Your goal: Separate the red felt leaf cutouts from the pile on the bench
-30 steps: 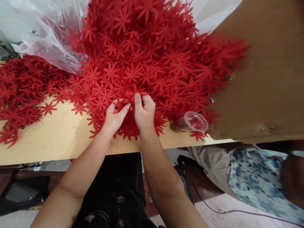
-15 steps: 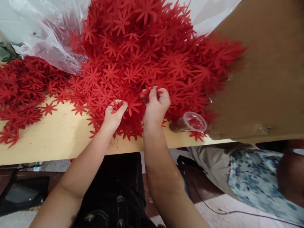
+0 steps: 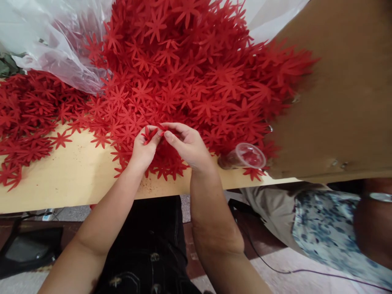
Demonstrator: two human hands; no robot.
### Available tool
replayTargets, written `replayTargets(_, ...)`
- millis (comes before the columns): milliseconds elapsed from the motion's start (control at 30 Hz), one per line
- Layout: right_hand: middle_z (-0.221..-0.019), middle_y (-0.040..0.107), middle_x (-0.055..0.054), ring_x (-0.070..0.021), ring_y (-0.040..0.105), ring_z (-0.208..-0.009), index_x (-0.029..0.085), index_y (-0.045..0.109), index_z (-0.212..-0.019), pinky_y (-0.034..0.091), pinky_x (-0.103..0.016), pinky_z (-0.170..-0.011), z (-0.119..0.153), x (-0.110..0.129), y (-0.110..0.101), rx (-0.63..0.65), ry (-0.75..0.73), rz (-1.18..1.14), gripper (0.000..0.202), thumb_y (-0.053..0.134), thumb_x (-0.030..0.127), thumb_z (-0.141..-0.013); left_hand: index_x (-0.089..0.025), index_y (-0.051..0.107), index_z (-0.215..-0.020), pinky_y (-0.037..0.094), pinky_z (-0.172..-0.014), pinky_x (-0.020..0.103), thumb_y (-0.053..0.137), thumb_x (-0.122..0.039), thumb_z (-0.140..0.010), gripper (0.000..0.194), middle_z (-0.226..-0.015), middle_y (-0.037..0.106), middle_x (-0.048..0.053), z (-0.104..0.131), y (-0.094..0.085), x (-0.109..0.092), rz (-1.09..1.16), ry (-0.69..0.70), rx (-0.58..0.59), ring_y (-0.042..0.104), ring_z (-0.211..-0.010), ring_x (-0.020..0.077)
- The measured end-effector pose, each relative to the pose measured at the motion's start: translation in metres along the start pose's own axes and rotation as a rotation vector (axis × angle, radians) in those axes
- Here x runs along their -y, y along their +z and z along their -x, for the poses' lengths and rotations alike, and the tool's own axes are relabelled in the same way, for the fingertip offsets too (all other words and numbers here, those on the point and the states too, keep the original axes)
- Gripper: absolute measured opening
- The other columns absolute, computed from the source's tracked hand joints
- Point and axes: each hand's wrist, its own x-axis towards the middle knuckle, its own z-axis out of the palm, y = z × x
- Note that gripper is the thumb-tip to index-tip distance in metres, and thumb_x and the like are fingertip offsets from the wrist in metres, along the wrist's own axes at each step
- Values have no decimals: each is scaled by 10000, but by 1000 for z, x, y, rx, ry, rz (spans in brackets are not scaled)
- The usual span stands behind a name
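A large heap of red star-shaped flower pieces (image 3: 208, 77) covers the middle of the yellow table. In front of its near edge, my left hand (image 3: 144, 148) is closed around a red flower piece (image 3: 150, 134), whose petals stick out between thumb and fingers. My right hand (image 3: 188, 145) meets it from the right, its thumb and fingertips pinched at red petals beside the left fingertips. Whether those petals belong to the same piece cannot be told. A clear plastic cup (image 3: 250, 156) lies tilted to the right of my hands.
Clear plastic bag (image 3: 67, 53) at upper left, above a smaller red pile (image 3: 27, 110). A brown cardboard sheet (image 3: 339, 94) stands at the right. Below it, a person in a patterned garment (image 3: 324, 224) is near the yellow table's edge (image 3: 85, 175).
My right hand has moved left and down from over the heap, bringing its fingertips to my left hand. The left hand has stayed nearly in place, still holding its piece.
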Motion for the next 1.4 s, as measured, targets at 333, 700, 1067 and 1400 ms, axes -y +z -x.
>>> replayTargets(333, -861, 706, -15, -148, 647, -838, 208, 656, -841, 517, -354, -877, 1, -8, 7, -185, -38, -78, 297, 685, 453, -676, -168, 595, -691, 433, -560, 204, 635, -316, -755, 166, -588, 591, -31, -3, 0, 1, -30, -24, -86, 523, -536, 57)
replayTargets(700, -610, 560, 38, -79, 523, -613, 195, 567, -646, 482, -243, -667, -2, -15, 14, -359, -56, -36, 331, 574, 505, -760, -201, 669, -829, 471, -821, 251, 721, -308, -666, 202, -846, 682, -15, 2, 2, -5, -13, 38, -3, 612, -795, 90)
replayTargets(1067, -818, 647, -1, -132, 604, -822, 228, 593, -839, 487, -296, -841, 5, -18, 15, -59, -53, 4, 315, 596, 526, -736, -190, 648, -743, 464, -855, 250, 671, -182, -703, 47, -758, 653, -44, -2, 1, -1, 131, 50, -227, 610, -771, 70)
replayTargets(1400, -662, 549, 41, -82, 507, -609, 228, 541, -723, 458, -242, -635, 9, -18, -3, -348, -59, -43, 244, 648, 447, -717, -203, 570, -762, 441, -597, 191, 654, -300, -728, 133, -617, 561, -68, -9, -10, -8, 208, -116, -403, 552, -575, 48)
